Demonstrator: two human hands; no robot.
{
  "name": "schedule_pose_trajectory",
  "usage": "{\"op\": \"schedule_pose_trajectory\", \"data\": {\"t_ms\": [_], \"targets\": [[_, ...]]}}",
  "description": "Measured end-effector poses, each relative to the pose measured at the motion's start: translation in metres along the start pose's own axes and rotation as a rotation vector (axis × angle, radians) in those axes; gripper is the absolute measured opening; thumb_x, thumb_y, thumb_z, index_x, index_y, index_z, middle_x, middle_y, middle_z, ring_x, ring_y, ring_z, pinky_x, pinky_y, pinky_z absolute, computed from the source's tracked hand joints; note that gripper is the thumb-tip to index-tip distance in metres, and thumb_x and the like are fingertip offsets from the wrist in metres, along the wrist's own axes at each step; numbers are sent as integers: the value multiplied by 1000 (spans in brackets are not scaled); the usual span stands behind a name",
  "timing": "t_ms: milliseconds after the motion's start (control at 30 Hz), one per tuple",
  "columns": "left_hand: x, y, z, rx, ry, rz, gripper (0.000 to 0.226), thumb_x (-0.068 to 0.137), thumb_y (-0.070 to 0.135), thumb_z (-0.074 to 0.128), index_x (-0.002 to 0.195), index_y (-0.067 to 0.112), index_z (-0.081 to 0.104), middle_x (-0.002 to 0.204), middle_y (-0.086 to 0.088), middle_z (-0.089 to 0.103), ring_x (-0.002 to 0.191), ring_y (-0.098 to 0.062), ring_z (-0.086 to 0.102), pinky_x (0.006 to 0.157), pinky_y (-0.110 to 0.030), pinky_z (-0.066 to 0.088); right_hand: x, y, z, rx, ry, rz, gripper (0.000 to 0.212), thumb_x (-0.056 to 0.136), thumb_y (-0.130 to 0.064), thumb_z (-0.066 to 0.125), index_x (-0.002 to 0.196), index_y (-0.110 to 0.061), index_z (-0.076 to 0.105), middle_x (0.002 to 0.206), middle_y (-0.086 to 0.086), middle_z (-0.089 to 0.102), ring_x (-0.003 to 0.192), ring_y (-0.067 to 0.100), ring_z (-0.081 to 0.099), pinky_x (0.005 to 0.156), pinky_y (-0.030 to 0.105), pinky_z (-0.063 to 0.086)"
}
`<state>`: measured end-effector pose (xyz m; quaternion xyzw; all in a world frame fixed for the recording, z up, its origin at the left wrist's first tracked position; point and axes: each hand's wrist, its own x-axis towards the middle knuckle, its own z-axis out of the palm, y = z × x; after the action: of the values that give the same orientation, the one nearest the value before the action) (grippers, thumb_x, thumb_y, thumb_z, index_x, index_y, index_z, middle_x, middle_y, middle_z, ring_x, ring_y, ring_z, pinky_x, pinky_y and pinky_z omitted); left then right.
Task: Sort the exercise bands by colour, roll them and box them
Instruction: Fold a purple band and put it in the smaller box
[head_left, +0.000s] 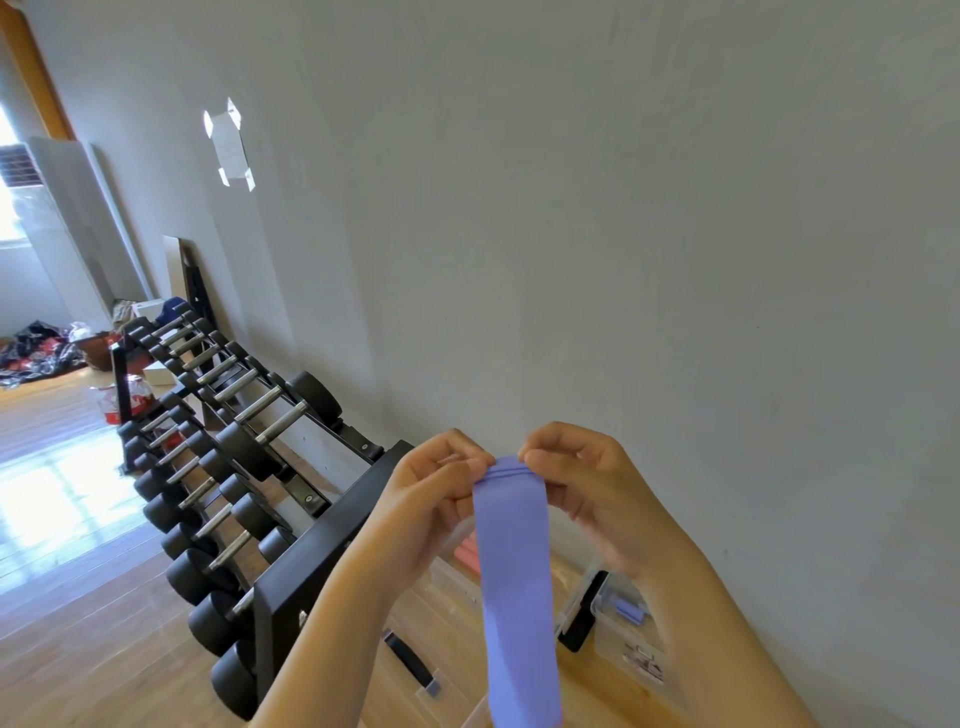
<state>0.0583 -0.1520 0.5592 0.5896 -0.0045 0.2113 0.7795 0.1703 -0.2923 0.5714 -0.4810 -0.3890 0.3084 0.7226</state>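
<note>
Lavender-purple in colour, the flat elastic exercise band (514, 571) hangs at 6 o'clock in the view, held up in the air in front of a plain grey wall (675, 234). The left hand (436, 493) pinches the band's upper corner on the 9 o'clock side, fingers curled round it. The right hand (587, 483) pinches the opposite corner at 3 o'clock. A narrow fold runs along the top edge between the two hands, and the rest of the band drops straight down out of the frame.

Below the hands, on a light wood surface (571, 680), stand clear plastic storage boxes. The one toward 5 o'clock (623, 649) has a black latch (584, 613) and holds a small purple roll (631, 613). Toward 7 o'clock lies a clear plastic piece with a black handle (410, 660); whether it is a lid or a box I cannot tell. Something pink (467, 553) shows just beside the band at its 9 o'clock edge.

At 8 to 9 o'clock a black metal rack of black dumbbells (223, 467) runs along the wall. A white sheet of paper (231, 145) is stuck to the wall at 11 o'clock.
</note>
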Motion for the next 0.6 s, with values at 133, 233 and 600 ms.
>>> {"op": "schedule_pose_trajectory", "data": {"t_ms": [133,233,600], "targets": [[5,0,-5,443,153,117,19,87,-1,67,94,16,70,81,-24,69,72,-28,66,73,-39,55,2,1,-3,-321,125,-41,19,86,5,63,87,-13,70,76,8,71,72,14,67,67,21,54],[8,-1,-6,641,176,188,20,89,-4,62,98,12,68,78,-11,72,68,-22,67,71,-34,56,4,3,-5,-474,158,-58,21,87,0,65,92,-20,71,84,4,74,80,14,70,72,22,54],[1,-9,-5,42,38,2,11,87,10,58,90,10,68,88,-20,70,73,-28,69,65,-31,56,-3,2,-6,-161,18,35,15,93,0,57,90,-11,66,84,14,72,76,22,69,68,26,55]]}}
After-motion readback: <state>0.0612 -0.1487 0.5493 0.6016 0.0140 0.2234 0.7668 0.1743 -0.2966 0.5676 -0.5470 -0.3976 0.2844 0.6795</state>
